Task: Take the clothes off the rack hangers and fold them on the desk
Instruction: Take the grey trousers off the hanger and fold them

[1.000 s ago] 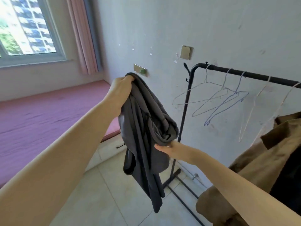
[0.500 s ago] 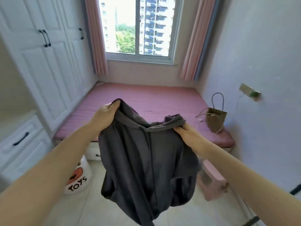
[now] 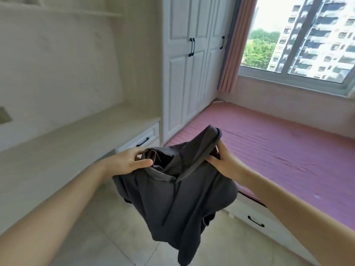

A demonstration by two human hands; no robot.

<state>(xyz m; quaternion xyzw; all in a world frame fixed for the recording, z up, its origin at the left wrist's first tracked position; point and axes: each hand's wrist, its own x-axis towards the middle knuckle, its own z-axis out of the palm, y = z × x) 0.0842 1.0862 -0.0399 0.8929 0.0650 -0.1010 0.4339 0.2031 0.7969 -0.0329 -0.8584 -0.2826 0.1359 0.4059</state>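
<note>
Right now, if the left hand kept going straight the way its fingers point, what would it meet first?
The left hand points right, into the grey garment already in its grip. Beyond that, probably the right hand on the other side, though depth is unclear.

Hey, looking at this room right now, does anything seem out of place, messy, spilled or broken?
Nothing stands out. The dark grey garment hangs bunched and crumpled between the left hand and the right hand, but that fits carrying it. The desk, the wardrobe and the pink mattress look orderly.

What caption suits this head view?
Both hands, left hand and right hand, hold a dark grey garment beside the pale desk.
</note>
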